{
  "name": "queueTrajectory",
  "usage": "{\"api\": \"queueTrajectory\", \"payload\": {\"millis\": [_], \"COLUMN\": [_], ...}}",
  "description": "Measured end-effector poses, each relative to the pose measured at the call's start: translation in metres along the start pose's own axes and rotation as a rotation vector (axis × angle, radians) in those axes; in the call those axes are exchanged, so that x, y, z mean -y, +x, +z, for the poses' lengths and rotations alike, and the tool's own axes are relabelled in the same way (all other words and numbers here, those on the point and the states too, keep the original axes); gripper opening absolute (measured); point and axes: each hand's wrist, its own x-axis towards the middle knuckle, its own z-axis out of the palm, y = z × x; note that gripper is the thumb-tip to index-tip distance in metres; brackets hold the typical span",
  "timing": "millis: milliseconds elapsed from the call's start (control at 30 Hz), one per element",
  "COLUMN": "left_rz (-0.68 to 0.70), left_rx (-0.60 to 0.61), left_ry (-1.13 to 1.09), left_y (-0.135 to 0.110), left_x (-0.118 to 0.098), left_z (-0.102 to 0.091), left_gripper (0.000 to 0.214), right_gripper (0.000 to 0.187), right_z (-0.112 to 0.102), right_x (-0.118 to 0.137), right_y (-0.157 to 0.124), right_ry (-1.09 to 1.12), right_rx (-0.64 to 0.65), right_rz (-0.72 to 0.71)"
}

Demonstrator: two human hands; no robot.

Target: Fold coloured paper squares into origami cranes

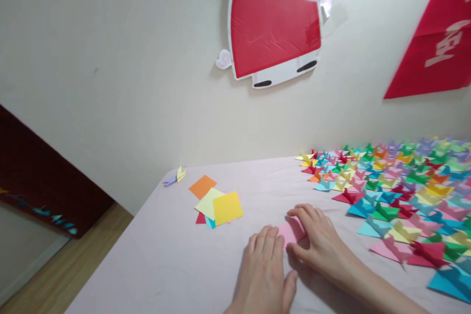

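A pink sheet of origami paper (290, 233) lies on the pale cloth between my two hands. My left hand (263, 267) rests flat at the paper's left edge, its fingers stretched out and close together. From the right, my right hand (320, 240) holds the paper, fingers at the far edge and thumb at the near edge; its right part is hidden under that hand.
Loose paper squares, including a yellow one (228, 208) and an orange one (202, 187), overlap left of my hands. Two small folded pieces (179, 174) sit at the far left corner. Rows of folded paper cranes (401, 206) cover the right side. A wall (147, 83) stands behind.
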Motion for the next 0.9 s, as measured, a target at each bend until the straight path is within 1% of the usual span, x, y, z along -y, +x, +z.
{"api": "queueTrajectory", "payload": {"millis": [67, 133, 233, 333, 500, 667, 800, 900], "left_rz": [-0.009, 0.002, 0.04, 0.061, 0.05, 0.031, 0.006, -0.041], "left_rx": [-0.016, -0.041, -0.077, -0.081, -0.033, 0.005, 0.073, 0.138], "left_ry": [-0.006, 0.003, 0.036, 0.074, 0.089, 0.059, 0.019, -0.01], "left_y": [-0.002, -0.004, -0.005, -0.003, -0.001, -0.002, -0.002, -0.002], "left_x": [-0.001, -0.002, -0.002, -0.003, -0.004, -0.003, -0.002, -0.001], "left_z": [0.001, 0.001, 0.001, -0.001, -0.004, -0.005, -0.006, -0.003], "left_gripper": [0.039, 0.037, 0.038, 0.039, 0.034, 0.036, 0.036, 0.038], "right_gripper": [0.035, 0.036, 0.041, 0.042, 0.05, 0.052, 0.051, 0.045], "right_z": [0.006, 0.009, 0.011, 0.01, 0.006, 0.001, 0.0, 0.0], "right_x": [0.002, 0.002, 0.0, -0.004, -0.015, -0.027, -0.036, -0.043], "right_y": [-0.001, -0.001, -0.001, 0.001, 0.008, 0.013, 0.017, 0.019], "right_ry": [-0.033, -0.051, -0.041, -0.002, 0.119, 0.293, 0.397, 0.458], "right_rx": [-0.021, -0.027, -0.003, 0.019, 0.026, 0.013, 0.012, -0.008], "right_rz": [0.004, 0.015, 0.028, 0.046, 0.055, 0.057, 0.103, 0.125]}}
